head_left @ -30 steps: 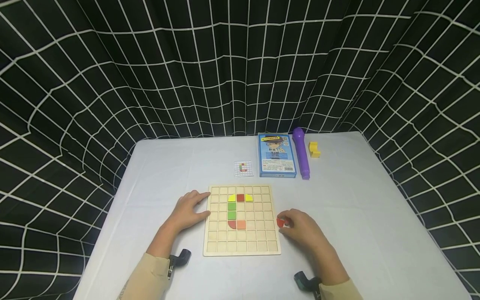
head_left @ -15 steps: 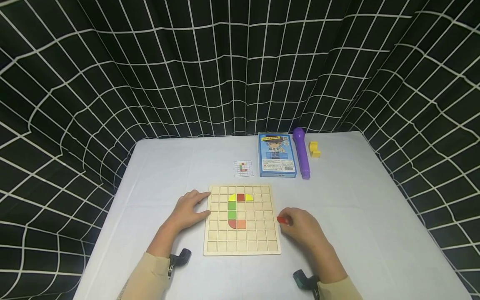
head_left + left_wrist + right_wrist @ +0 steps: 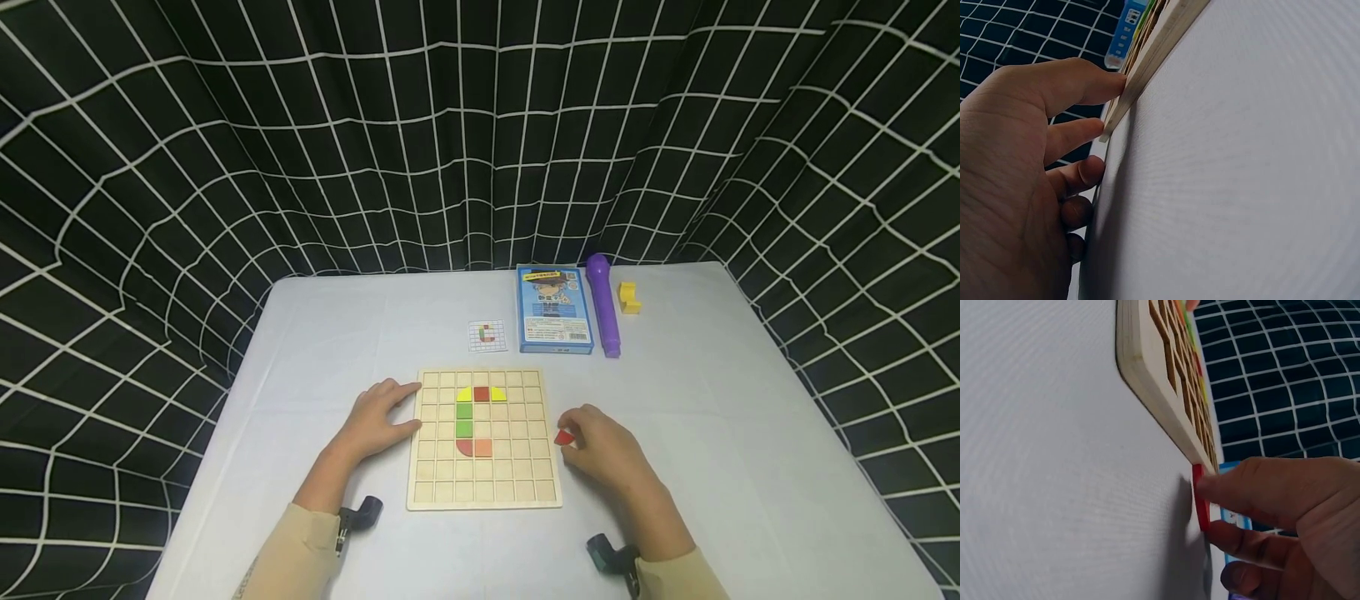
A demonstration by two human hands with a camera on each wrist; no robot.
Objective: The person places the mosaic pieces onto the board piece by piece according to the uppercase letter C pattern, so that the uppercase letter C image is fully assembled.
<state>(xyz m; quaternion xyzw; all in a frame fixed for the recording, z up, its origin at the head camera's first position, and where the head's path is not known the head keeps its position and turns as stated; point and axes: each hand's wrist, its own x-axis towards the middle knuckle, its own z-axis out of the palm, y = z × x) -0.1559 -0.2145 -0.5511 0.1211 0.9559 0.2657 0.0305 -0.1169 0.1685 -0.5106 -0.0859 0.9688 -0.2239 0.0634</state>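
A square wooden grid board point(image 3: 517, 473) lies on the white table. Its cells hold two yellow rounded tiles, a dark red square tile point(image 3: 481, 394), two green square tiles point(image 3: 464, 420), a pinkish-red rounded tile point(image 3: 465, 448) and an orange square tile point(image 3: 483, 448), in a C shape. Thumb and index finger of my left hand point(image 3: 372, 423) touch the board's left edge, the other fingers loosely bent. Just off the right edge, my right hand point(image 3: 604, 446) pinches a small red tile point(image 3: 1200, 497) between thumb and fingers, partly covered by them in the head view.
Behind the board lies a small printed card point(image 3: 487, 337) showing a similar coloured pattern. To its right are a blue box point(image 3: 555, 312), a purple microphone-shaped stick point(image 3: 603, 308) and a yellow block point(image 3: 629, 299). A black gridded curtain point(image 3: 450, 150) surrounds the table.
The red tile has turned in my right hand's fingers, and that hand has shifted slightly away from me. My left hand and the board have stayed put.
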